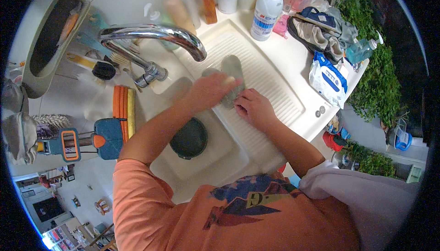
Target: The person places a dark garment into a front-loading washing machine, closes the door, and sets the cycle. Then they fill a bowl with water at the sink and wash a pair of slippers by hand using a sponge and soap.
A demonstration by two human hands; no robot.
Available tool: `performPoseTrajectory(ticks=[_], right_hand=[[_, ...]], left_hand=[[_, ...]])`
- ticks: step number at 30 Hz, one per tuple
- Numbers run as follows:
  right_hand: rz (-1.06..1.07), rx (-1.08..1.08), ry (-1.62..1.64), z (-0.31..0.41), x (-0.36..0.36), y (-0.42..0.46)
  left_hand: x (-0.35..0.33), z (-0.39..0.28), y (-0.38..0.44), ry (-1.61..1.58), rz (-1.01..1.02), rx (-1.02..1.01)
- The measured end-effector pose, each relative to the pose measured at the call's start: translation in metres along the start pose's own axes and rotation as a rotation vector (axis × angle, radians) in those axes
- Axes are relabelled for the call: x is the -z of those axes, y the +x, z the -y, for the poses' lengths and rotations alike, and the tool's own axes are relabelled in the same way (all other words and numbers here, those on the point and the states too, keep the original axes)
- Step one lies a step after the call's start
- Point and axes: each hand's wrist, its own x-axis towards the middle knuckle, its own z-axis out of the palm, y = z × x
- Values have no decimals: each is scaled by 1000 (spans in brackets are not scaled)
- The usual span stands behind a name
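A grey-green insole-shaped piece [232, 66] lies wet on the ribbed washboard [278, 93] of a white sink. My left hand [213, 91], blurred, is over its middle, with a small pale yellowish object [229, 80], perhaps soap, under the fingers. A second greyish piece [209, 72] shows partly behind that hand. At the near end of the insole-shaped piece, my right hand [254, 108] has its fingers curled against the edge. Below my left forearm, a dark round basin or bowl [189, 139] sits in the sink basin [220, 158].
A chrome faucet [154, 39] arches over the sink from the left. Bottles, including a white one with a red cap [267, 12], line the back. Shoes [318, 34] and a wipes pack [329, 79] lie right. A sponge mop [110, 134] and a brush [103, 69] are left.
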Motion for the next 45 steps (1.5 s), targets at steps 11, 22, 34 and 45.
performPoseTrajectory(ticks=[11, 22, 34, 45], right_hand=[[4, 4, -7, -1, -2, -1], [-28, 69, -58, -8, -3, 1], [-21, 33, 21, -7, -2, 1], [-53, 43, 16, -6, -2, 2]], left_hand=[[3, -33, 22, -106, 192, -26], [1, -19, 55, -81, 160, 20], [1, -26, 66, 46, 37, 268], [-3, -36, 61, -28, 317, -6]])
